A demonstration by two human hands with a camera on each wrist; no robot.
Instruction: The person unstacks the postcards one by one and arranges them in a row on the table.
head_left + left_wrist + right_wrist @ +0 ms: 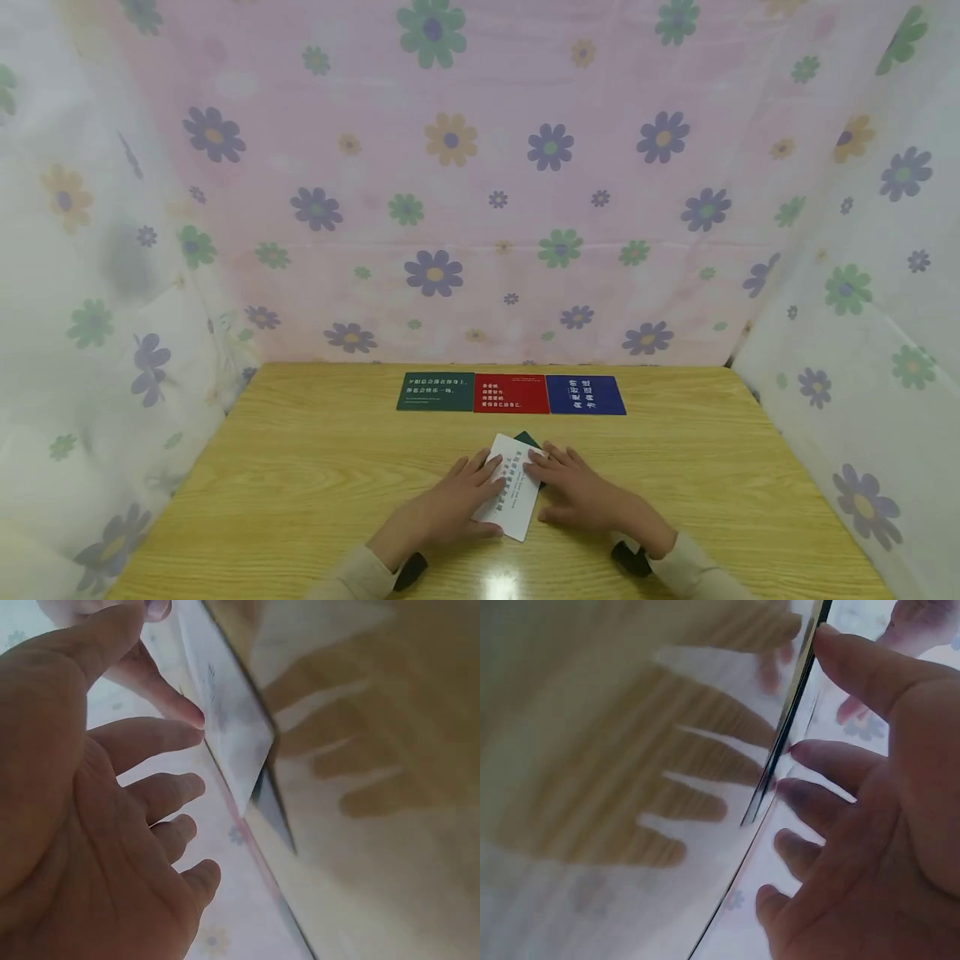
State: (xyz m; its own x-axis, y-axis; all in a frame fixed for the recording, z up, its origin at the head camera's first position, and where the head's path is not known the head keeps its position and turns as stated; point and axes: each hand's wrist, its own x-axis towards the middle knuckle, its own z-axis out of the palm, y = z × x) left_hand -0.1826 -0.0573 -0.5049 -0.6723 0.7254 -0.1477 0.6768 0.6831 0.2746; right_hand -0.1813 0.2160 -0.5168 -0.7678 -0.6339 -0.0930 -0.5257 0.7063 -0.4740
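Note:
A white card (516,504) with lines of printed characters lies tilted on the table, on top of a dark green card (528,437) whose corner sticks out behind it. My left hand (450,502) rests its fingertips on the white card's left side, fingers spread. From the right, my right hand (583,493) touches the same card with its fingertips, its thumb on the table side. In the left wrist view the left fingers (161,795) look loosely extended beside the white card (236,724). The right wrist view has the right fingers (810,802) against the stacked card edges (784,735).
Behind the hands, a green card (435,402), a red card (512,404) and a blue card (607,395) lie side by side near the back edge of the wooden table (300,467). A flowered curtain (495,167) surrounds the table at the back and sides.

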